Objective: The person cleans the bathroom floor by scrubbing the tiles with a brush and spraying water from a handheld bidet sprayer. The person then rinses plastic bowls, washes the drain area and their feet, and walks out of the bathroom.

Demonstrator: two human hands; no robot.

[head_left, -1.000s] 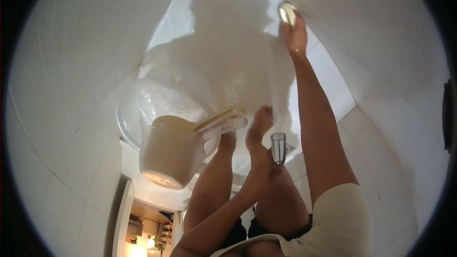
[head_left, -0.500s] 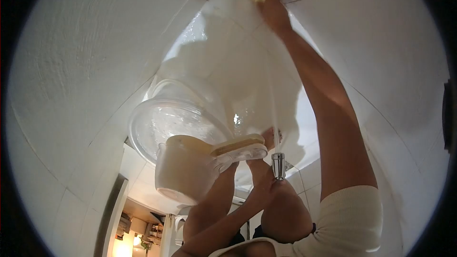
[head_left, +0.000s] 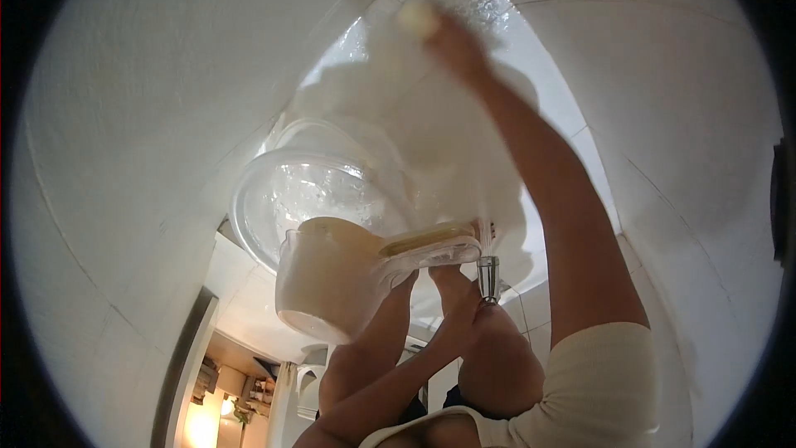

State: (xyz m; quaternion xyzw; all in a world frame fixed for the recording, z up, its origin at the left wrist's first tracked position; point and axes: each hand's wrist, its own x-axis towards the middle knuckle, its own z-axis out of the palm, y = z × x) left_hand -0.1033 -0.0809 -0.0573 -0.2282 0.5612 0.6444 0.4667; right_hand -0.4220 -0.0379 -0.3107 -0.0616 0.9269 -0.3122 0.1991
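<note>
My right hand (head_left: 454, 43) reaches far forward over the wet tiled floor, closed on a pale yellow sponge-like object (head_left: 420, 20); motion blurs both. My left forearm crosses low in front of me. At my right knee, my left hand (head_left: 479, 315) grips a chrome spray nozzle (head_left: 489, 280), most of its fingers hidden. Water sprays upward in the view from the nozzle's tip. Left of the nozzle is a translucent water dipper (head_left: 327, 282), its handle pointing toward the nozzle. Behind the dipper stands a clear round tub (head_left: 242, 199) with wet, shiny surfaces.
White tiled walls (head_left: 124, 199) close in on both sides and meet the wet floor (head_left: 464, 149) ahead. My bare legs (head_left: 502, 365) are bent below me. At lower left, a doorway edge (head_left: 186, 357) opens on a lit room with shelves. A dark object (head_left: 779, 203) sits at the far right.
My right hand, with the pale yellow object, has swept left and nearer to me, away from the far corner. My left hand and the nozzle stay about where they were.
</note>
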